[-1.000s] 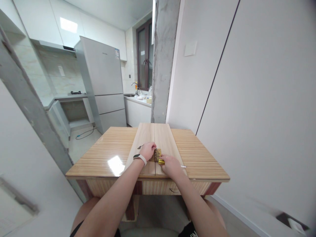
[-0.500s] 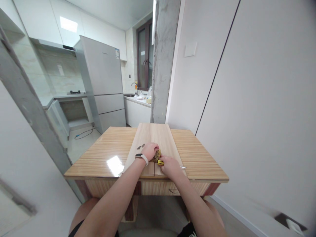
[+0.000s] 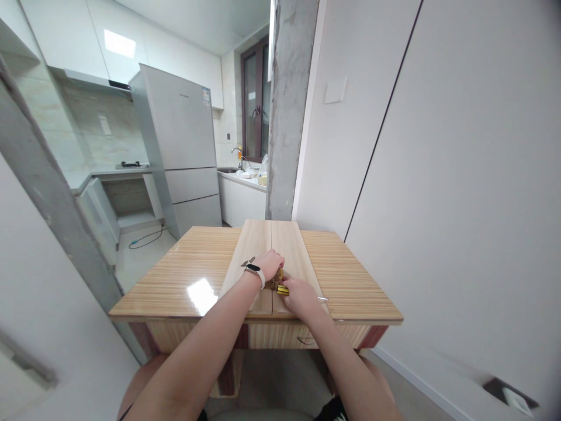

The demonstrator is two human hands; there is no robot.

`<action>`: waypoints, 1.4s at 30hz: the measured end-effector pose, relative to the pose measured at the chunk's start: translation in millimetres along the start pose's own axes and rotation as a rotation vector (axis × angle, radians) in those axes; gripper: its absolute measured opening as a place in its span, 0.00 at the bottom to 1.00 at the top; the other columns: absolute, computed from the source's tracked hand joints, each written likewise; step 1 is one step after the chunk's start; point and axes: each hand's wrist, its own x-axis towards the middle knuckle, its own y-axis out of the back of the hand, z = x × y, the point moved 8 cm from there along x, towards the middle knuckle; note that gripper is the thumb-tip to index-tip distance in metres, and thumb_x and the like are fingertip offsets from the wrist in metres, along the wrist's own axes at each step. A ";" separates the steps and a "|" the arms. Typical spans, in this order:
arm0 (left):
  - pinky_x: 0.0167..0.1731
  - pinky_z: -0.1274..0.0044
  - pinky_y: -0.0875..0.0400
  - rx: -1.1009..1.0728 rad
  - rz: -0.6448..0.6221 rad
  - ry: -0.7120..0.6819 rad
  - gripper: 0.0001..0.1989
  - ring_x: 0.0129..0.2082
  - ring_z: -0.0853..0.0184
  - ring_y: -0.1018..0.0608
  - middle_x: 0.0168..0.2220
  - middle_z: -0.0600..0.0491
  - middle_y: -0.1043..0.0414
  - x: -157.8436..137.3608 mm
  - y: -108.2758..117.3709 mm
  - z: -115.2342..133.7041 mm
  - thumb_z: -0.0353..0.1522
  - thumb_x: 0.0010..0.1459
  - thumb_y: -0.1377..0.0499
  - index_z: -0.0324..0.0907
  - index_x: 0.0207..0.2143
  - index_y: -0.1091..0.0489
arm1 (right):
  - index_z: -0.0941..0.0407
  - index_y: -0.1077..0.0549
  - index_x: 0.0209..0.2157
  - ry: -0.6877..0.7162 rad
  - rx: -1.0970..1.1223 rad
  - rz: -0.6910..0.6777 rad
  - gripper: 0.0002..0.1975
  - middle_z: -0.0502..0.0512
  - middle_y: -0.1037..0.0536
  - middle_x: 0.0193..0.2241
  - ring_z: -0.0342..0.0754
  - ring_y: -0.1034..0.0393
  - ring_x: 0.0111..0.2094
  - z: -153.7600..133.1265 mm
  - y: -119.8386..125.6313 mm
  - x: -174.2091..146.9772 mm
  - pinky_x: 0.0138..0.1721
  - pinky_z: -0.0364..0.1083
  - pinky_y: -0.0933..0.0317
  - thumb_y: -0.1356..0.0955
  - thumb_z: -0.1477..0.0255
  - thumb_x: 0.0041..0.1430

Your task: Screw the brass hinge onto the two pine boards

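Note:
Two pale wooden boards (image 3: pixel 252 241) lie side by side on the table, with a narrow seam between them. At the seam stands a brass-coloured hinge (image 3: pixel 274 282), partly covered by my fingers. My left hand (image 3: pixel 270 263), wearing a wristband, is closed with its fingertips at the hinge's upper part. In my closed right hand (image 3: pixel 301 295) is a screwdriver (image 3: pixel 283 290) with a yellow and black handle; its metal shaft sticks out on the right side. My right fingertips are close to the hinge as well. Small dark metal pieces (image 3: pixel 248 262) lie on the left board.
The wood-grain table (image 3: pixel 350 275) has a drawer beneath its front edge. A grey fridge (image 3: pixel 188 128) and a kitchen counter with a sink (image 3: pixel 228 170) stand beyond. A white wall (image 3: pixel 438 204) rises on the right, and a bare concrete pillar (image 3: pixel 287 117) stands behind the table.
My left hand has shifted slightly right and turned over the hinge, covering more of it. My right hand keeps the screwdriver in nearly the same place. The view has moved slightly.

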 end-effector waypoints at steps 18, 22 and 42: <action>0.44 0.74 0.27 -0.339 0.248 0.261 0.09 0.37 0.68 0.21 0.35 0.53 0.21 -22.6 -12.1 -25.7 0.25 0.56 0.39 0.43 0.40 0.27 | 0.52 0.31 0.41 0.085 0.884 0.575 0.22 0.52 0.27 0.33 0.48 0.34 0.35 39.4 122.8 38.9 0.37 0.45 0.38 0.42 0.49 0.68; 0.43 0.74 0.27 -0.350 0.254 0.284 0.08 0.37 0.69 0.21 0.36 0.53 0.21 -23.3 -13.0 -27.5 0.26 0.56 0.38 0.43 0.39 0.27 | 0.54 0.29 0.44 0.155 0.908 0.460 0.22 0.54 0.24 0.35 0.48 0.31 0.35 33.3 118.2 58.9 0.37 0.46 0.35 0.38 0.50 0.65; 0.42 0.75 0.27 -0.282 0.228 0.292 0.07 0.37 0.68 0.20 0.36 0.52 0.20 -24.0 -7.0 -25.7 0.27 0.55 0.35 0.44 0.37 0.27 | 0.54 0.29 0.41 0.181 0.884 0.381 0.16 0.54 0.22 0.36 0.47 0.27 0.36 24.4 90.3 83.6 0.38 0.47 0.30 0.36 0.56 0.65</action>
